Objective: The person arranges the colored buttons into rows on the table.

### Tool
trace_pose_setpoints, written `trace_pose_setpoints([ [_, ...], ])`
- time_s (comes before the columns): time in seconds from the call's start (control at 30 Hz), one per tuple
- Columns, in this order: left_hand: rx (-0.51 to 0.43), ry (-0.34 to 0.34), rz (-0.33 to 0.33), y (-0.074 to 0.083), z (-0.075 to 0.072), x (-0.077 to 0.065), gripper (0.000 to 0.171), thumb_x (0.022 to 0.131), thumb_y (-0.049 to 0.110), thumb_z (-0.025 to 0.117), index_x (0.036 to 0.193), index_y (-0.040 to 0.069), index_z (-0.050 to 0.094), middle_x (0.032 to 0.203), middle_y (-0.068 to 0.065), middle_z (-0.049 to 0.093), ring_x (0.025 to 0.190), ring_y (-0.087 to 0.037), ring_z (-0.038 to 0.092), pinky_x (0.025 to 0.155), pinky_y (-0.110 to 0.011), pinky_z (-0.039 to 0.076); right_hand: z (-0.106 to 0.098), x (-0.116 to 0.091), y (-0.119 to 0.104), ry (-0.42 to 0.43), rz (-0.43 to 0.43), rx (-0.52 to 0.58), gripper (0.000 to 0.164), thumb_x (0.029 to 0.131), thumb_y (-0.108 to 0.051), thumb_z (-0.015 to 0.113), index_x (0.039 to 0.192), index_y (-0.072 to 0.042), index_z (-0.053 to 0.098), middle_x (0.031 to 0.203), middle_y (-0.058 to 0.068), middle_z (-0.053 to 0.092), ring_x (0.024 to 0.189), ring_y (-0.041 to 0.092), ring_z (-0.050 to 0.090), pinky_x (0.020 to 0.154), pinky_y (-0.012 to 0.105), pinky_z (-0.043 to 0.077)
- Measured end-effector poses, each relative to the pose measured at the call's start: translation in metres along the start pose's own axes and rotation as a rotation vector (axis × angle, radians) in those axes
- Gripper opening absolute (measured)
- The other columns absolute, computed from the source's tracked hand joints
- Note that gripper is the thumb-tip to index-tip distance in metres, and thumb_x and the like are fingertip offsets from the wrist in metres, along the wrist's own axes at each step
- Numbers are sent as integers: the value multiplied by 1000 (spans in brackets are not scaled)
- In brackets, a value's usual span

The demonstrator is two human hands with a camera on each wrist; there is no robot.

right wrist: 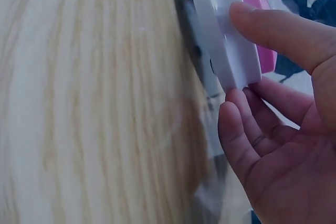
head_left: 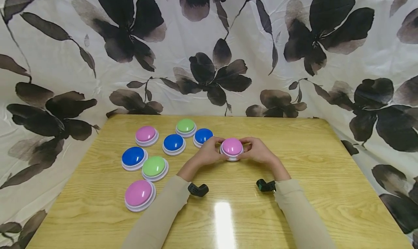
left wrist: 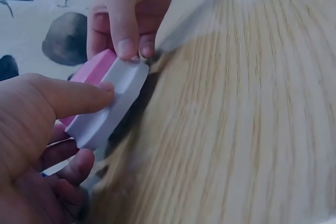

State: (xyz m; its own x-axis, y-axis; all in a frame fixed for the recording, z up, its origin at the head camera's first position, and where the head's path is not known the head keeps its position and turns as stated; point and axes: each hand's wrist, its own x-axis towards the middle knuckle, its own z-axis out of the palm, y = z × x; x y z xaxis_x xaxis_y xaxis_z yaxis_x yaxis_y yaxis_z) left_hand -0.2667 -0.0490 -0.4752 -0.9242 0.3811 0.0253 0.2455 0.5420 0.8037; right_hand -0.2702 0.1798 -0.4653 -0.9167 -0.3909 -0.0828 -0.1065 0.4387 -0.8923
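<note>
Between both hands is a pink push button [head_left: 232, 146] with a white base, right of the other buttons. My left hand [head_left: 209, 151] grips its left side, with the thumb on the white rim in the left wrist view. From the right, my right hand [head_left: 258, 150] grips the opposite side; in the right wrist view its thumb lies on the white base [right wrist: 228, 40] and the other fingers curl under the edge. A dark gap shows beneath the base in both wrist views. Just behind the left hand, a blue button [head_left: 203, 135] is partly hidden by it.
Several more buttons stand on the left of the wooden table [head_left: 326, 212]: a green one [head_left: 185, 126] at the back, a blue one [head_left: 173, 142], pink ones, and a pink one [head_left: 138, 193] nearest the front. A floral cloth [head_left: 209, 35] hangs behind and at the sides.
</note>
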Motion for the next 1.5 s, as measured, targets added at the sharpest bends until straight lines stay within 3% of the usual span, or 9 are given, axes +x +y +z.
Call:
trace_pose_setpoints([
  [0.1, 32, -6, 12, -4, -2, -1, 69, 75, 21, 85, 133, 0, 53, 130, -14, 53, 102, -22, 56, 87, -34, 50, 4, 3, 2, 4, -2, -10, 67, 71, -10, 87, 129, 4, 56, 105, 15, 63, 77, 19, 57, 62, 26, 48],
  [0.27, 66, -15, 36, -4, -6, -3, 70, 75, 25, 85, 132, 0, 54, 130, -13, 54, 121, -25, 50, 103, -39, 40, 7, 2, -1, 7, 5, -7, 69, 70, -8, 87, 129, 5, 55, 103, 16, 63, 76, 17, 58, 60, 26, 48],
  [0.47, 103, -7, 50, -7, -8, -5, 71, 73, 30, 86, 131, 2, 55, 126, -10, 57, 117, -21, 52, 101, -37, 42, 12, 1, -5, -1, -12, 7, 70, 71, -7, 86, 131, 7, 53, 106, 21, 62, 76, 20, 59, 60, 28, 49],
  [0.73, 131, -30, 18, -9, -9, -9, 72, 74, 30, 85, 133, 2, 54, 128, -10, 56, 121, -22, 50, 104, -37, 39, 18, 6, -1, 9, 10, -75, 70, 69, -12, 89, 129, 4, 56, 114, 15, 62, 76, 18, 58, 61, 28, 50],
  [1.0, 155, -40, 14, -9, -11, -7, 72, 76, 30, 84, 135, 4, 52, 130, -9, 55, 122, -22, 49, 104, -37, 39, 19, 6, 0, 36, 4, -79, 68, 69, -15, 89, 128, 0, 58, 115, 13, 62, 76, 19, 56, 62, 30, 49],
  [1.5, 172, -55, 25, -9, -11, -9, 72, 80, 30, 81, 138, 3, 49, 132, -11, 52, 123, -23, 48, 106, -37, 37, 22, 3, 1, 59, 20, -68, 67, 70, -14, 89, 127, 2, 58, 95, 10, 64, 74, 19, 57, 60, 28, 48],
])
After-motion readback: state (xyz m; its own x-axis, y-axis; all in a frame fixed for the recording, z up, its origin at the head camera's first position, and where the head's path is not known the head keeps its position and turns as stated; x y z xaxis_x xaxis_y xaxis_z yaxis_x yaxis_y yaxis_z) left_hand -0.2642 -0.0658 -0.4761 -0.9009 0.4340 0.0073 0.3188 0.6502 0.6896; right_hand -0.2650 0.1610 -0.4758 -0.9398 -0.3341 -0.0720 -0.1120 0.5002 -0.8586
